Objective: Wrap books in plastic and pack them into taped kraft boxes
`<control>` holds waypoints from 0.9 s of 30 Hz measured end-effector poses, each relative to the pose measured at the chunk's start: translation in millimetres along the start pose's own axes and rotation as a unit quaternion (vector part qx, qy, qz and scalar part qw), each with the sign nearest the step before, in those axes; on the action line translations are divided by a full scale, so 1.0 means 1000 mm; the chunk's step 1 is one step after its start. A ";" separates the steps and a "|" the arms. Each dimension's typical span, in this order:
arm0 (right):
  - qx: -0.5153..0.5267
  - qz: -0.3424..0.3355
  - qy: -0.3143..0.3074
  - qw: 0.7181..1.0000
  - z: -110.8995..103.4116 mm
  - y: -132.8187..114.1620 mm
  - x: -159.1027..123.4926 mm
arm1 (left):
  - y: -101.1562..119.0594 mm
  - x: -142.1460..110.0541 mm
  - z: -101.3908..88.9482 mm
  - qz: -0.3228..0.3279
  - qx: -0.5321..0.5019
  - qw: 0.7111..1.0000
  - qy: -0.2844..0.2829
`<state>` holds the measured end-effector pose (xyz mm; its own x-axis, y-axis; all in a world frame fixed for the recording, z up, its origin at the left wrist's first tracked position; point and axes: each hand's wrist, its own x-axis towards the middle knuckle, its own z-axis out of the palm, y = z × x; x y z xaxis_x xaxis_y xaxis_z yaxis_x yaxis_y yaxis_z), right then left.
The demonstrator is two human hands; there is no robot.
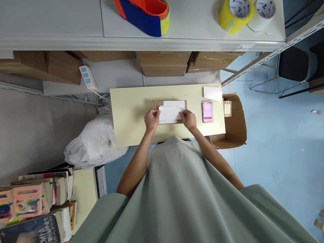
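On a pale yellow table (130, 113) lies a flat brown cardboard piece (155, 104) with white paper sheets (170, 112) stacked on it. My left hand (152, 119) grips the left edge of the white sheets, fingers curled. My right hand (188, 118) pinches their right edge. Both hands rest low over the table's near half.
A pink card (207, 111) and a white card (213, 93) lie at the table's right end. An open cardboard box (236, 124) stands right of the table, a white plastic bag (94, 140) left. The shelf above holds a tape dispenser (141, 10) and tape rolls (236, 11). Books (30, 208) are stacked lower left.
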<state>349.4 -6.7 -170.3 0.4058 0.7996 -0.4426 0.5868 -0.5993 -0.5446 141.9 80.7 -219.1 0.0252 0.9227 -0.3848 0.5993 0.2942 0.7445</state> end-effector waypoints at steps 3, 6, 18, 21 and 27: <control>-0.026 -0.003 0.014 1.000 0.006 0.001 0.001 | 0.004 -0.006 0.002 -0.003 0.012 1.000 0.021; -0.044 0.003 0.017 0.999 0.009 0.001 0.002 | 0.008 -0.012 0.004 0.010 0.027 0.999 0.032; -0.103 0.029 0.011 0.994 0.012 -0.013 0.002 | 0.016 -0.014 0.010 -0.008 0.097 0.995 0.024; -0.116 0.028 -0.003 0.993 0.007 -0.015 0.002 | 0.017 -0.015 0.010 -0.002 0.083 0.996 0.032; -0.128 0.037 -0.030 0.991 -0.005 -0.010 -0.006 | 0.020 -0.020 0.010 -0.004 0.048 0.997 0.057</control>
<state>344.8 -4.8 -158.4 0.4166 0.7454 -0.5204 0.7184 -0.6207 -0.3140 161.6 66.0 -201.5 -0.0674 0.9446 -0.3213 0.6726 0.2809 0.6846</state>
